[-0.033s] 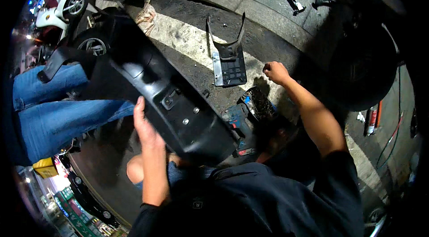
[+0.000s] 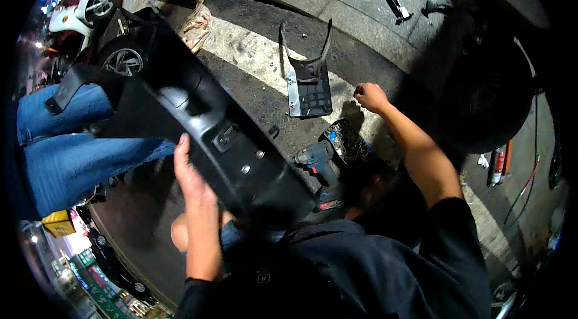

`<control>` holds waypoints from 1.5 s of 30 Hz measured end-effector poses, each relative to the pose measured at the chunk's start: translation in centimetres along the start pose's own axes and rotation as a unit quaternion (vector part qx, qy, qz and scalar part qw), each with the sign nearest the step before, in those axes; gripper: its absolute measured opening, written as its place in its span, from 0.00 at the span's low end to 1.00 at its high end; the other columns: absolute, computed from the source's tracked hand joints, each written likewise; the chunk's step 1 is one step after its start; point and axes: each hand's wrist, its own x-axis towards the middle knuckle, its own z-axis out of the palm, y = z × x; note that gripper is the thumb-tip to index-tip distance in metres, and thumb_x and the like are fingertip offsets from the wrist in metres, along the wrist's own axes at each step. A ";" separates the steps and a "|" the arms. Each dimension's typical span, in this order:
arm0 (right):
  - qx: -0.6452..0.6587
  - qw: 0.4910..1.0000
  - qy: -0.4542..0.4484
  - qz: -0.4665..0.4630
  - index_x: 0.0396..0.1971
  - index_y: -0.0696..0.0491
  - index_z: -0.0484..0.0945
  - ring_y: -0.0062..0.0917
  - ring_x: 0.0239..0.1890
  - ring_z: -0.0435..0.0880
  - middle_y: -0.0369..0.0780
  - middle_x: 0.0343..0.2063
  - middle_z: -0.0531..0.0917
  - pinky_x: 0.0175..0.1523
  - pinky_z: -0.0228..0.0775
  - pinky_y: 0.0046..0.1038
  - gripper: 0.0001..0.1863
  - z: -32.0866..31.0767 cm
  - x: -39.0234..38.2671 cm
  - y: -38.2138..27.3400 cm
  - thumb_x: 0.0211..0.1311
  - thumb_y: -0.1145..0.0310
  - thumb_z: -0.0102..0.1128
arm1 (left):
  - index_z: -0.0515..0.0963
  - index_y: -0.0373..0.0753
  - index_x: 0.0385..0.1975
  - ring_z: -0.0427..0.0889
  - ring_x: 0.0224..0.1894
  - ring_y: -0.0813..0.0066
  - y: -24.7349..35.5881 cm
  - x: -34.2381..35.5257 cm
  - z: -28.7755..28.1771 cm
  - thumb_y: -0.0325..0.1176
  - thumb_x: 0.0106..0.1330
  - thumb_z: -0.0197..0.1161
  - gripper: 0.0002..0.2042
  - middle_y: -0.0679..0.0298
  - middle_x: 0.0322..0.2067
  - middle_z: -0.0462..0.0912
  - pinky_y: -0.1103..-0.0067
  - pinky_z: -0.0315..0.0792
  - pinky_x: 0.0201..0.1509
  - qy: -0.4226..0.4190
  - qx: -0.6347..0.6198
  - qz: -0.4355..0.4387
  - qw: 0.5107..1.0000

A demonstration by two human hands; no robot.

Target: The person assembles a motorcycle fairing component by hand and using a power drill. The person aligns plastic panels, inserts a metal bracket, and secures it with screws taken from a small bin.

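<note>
Black panel [image 2: 232, 153] sits tilted in my left hand [image 2: 195, 174], thumb on its left edge, fingers hidden beneath; my right hand [image 2: 370, 97] curled, clear at right, can't tell if holding anything. Two silvery fittings [image 2: 260, 154] already seated. Drill [image 2: 318, 161] and small-parts box [image 2: 349, 141] untouched, right of panel; far bracket [image 2: 314, 99] loose on road [image 2: 244, 85], unjoined.

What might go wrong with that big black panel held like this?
Only the left hand is seen holding the long black panel, so it might slip. Its lower end looks close to the cordless drill and could knock it. The small parts gathered beside the drill might scatter if bumped.
</note>
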 end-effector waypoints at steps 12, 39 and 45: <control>0.578 0.794 -0.020 0.190 0.36 0.47 0.77 0.31 0.24 0.75 0.38 0.23 0.76 0.29 0.67 0.32 0.18 3.0 12.6 -7.6 0.55 0.49 0.65 | 0.73 0.38 0.50 0.81 0.38 0.71 5.4 -8.5 -7.2 0.55 0.68 0.50 0.25 0.58 0.37 0.81 0.73 0.76 0.45 0.042 -0.041 0.013 0.998; 0.430 0.768 -0.045 -0.472 0.45 0.57 0.76 0.17 0.41 0.75 0.33 0.36 0.79 0.48 0.68 0.22 0.11 -18.6 -15.4 -34.8 0.67 0.69 0.56 | 0.77 0.41 0.51 0.79 0.46 0.74 7.0 -2.0 -0.1 0.56 0.67 0.54 0.25 0.63 0.47 0.82 0.79 0.69 0.55 -0.138 0.100 0.112 0.979; 0.243 0.801 -0.087 -0.540 0.37 0.57 0.73 0.15 0.37 0.72 0.33 0.30 0.76 0.46 0.66 0.20 0.07 -21.0 -18.4 -36.7 0.63 0.71 0.59 | 0.79 0.42 0.47 0.84 0.39 0.76 5.8 -4.1 2.0 0.55 0.68 0.54 0.22 0.65 0.42 0.84 0.78 0.79 0.42 -0.180 0.059 0.067 0.980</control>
